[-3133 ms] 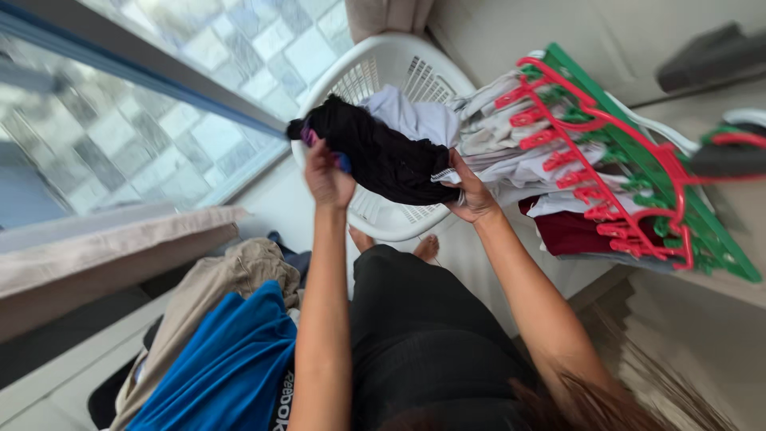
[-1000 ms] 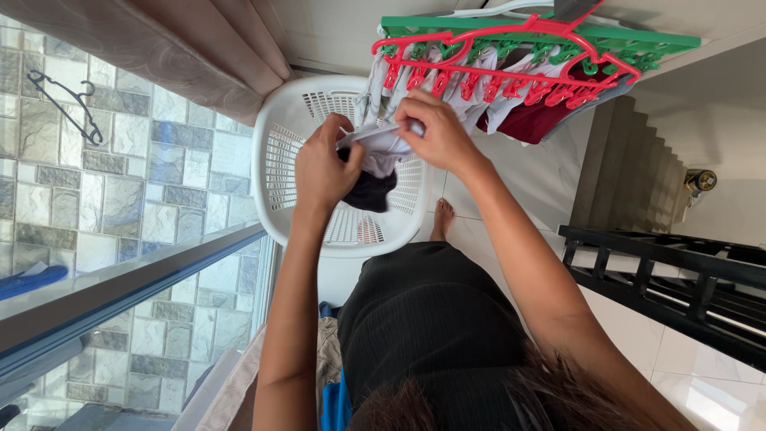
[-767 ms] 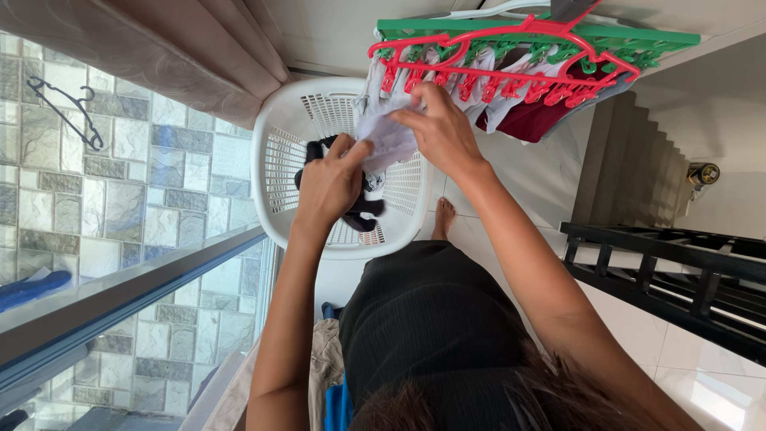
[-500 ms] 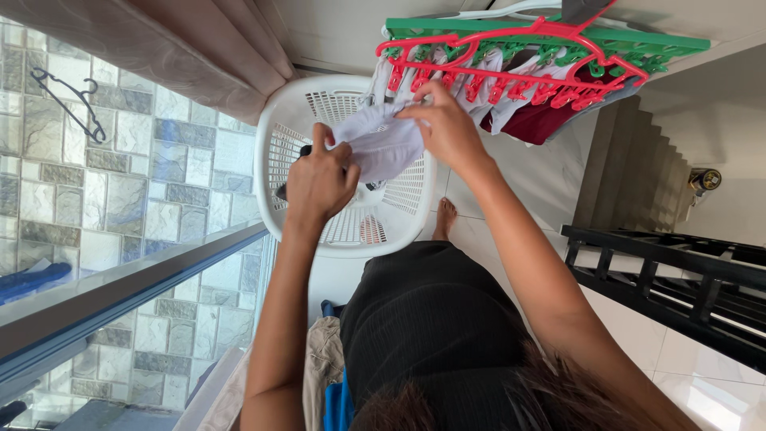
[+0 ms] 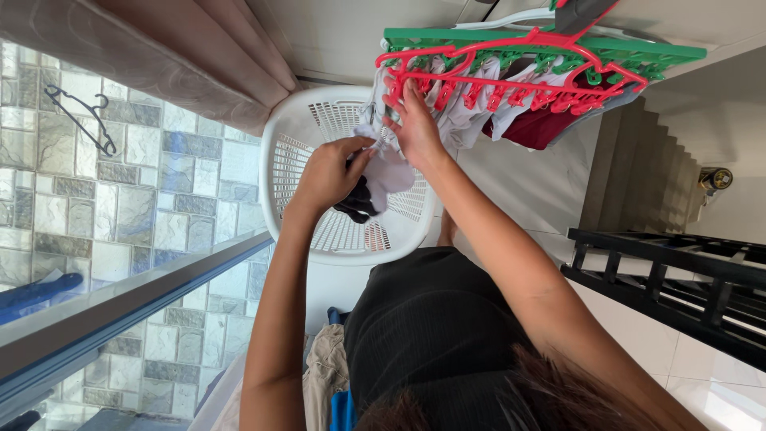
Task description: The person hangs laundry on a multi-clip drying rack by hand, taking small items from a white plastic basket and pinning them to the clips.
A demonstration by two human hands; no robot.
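A small pale lilac cloth hangs crumpled above the white laundry basket, just below the near left corner of the clip hanger. The left hand pinches its top edge between thumb and fingers and also clutches a bunched black garment under the palm, the wrist bent over the basket. The right hand reaches up from the right, fingers closed on the cloth's upper corner right at a red clip. White pieces and a dark red garment hang from other clips on the green and red frame, crowding the space beside the hand. A curtain hangs far left, a tiled wall shows through the glass, and a black railing stands at right.
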